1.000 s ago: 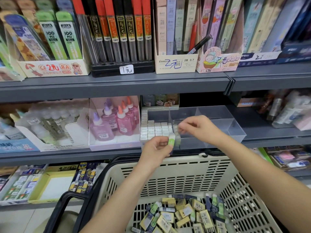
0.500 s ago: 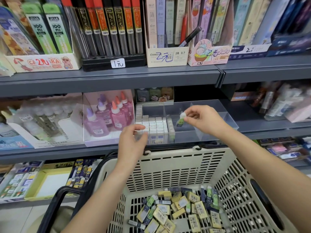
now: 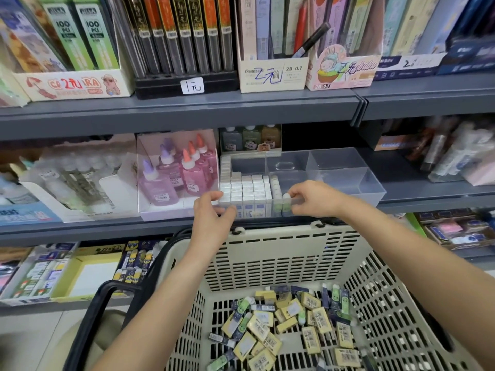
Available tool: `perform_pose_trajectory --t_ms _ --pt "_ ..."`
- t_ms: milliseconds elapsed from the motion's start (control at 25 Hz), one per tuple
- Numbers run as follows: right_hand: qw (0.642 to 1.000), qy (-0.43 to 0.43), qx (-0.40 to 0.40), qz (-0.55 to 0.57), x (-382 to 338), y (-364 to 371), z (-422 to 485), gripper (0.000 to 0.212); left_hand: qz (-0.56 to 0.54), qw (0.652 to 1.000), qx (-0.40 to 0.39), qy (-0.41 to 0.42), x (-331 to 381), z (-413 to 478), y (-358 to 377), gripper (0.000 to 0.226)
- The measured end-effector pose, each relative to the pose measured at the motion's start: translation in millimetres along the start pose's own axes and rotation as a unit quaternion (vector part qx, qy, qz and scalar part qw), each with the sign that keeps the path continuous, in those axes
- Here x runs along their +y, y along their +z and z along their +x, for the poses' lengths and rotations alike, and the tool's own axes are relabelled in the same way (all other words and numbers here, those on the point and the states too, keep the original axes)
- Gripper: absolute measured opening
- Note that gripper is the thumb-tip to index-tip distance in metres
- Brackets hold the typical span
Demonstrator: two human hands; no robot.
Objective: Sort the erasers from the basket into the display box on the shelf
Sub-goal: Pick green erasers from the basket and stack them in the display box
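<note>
Pinched green eraser (image 3: 286, 197) with right hand (image 3: 314, 200) inside display box (image 3: 371, 192), held left hand (image 3: 211, 214) loosely open beside its corner

We have the basket (image 3: 267, 253) nearest, with loose erasers (image 3: 289, 325) in it. Beyond, on the shelf (image 3: 107, 231), sits the display box (image 3: 348, 167). Packed rows (image 3: 246, 186) fill its left compartment, and our right hand (image 3: 313, 199) holds an eraser (image 3: 286, 200) at the middle compartment's near edge. Glue bottles (image 3: 174, 180) stand just left of the box.

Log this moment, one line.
right hand: pinching green-sleeved eraser in clear plastic display box | left hand: open | beige plastic basket: holds loose erasers
</note>
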State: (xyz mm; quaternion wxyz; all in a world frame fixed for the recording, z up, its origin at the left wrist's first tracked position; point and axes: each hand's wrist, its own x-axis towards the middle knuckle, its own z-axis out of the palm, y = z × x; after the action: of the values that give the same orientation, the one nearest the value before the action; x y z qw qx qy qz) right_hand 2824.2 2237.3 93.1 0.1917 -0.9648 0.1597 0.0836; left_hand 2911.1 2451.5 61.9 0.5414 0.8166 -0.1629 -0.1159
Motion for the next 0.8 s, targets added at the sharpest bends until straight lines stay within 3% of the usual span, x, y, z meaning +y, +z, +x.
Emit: perform_pose_trajectory --t_ms 80,160,280,320,360,440,560,640,800 --pt "0.999 0.004 0.018 0.036 0.3 -1.5 -3.7 0.038 -0.018 1.0 0.008 0.015 3.3 -12.0 0.9 0.031" --pt "0.993 -0.007 0.087 0.076 2.8 -1.3 -14.9 0.04 -0.034 0.998 -0.006 0.043 3.1 -29.4 3.4 0.023" --pt "0.956 -0.05 0.238 0.165 -0.5 12.8 -50.6 0.02 -0.021 0.993 -0.1 0.052 -9.3 -57.7 11.7 0.018" --pt "0.949 -0.06 0.239 0.199 -2.8 23.8 -63.8 0.017 0.0 0.99 -0.136 0.042 -17.3 -64.2 16.6 0.018" --pt "0.953 -0.066 0.203 0.214 -4.9 38.4 -75.4 0.017 0.023 0.986 -0.164 0.029 -26.7 -69.2 22.5 0.016" --pt "0.98 -0.069 0.06 0.177 -6.2 75.3 -89.6 0.011 0.065 0.979 -0.191 -0.005 -47.7 -72.2 36.7 0.01" --pt "0.99 -0.031 -0.089 0.108 0.6 127.9 -88.4 0.014 0.114 0.971 -0.188 -0.092 -86.3 -71.1 53.4 0.01" --pt "0.989 -0.008 -0.127 0.071 0.9 155.8 -80.9 0.022 0.132 0.964 -0.174 -0.153 -114.5 -71.8 55.8 0.013" --pt "0.984 -0.041 -0.151 0.086 -12.4 200.1 -65.2 0.028 0.185 0.949 -0.177 -0.184 -154.5 -73.8 57.6 0.024"
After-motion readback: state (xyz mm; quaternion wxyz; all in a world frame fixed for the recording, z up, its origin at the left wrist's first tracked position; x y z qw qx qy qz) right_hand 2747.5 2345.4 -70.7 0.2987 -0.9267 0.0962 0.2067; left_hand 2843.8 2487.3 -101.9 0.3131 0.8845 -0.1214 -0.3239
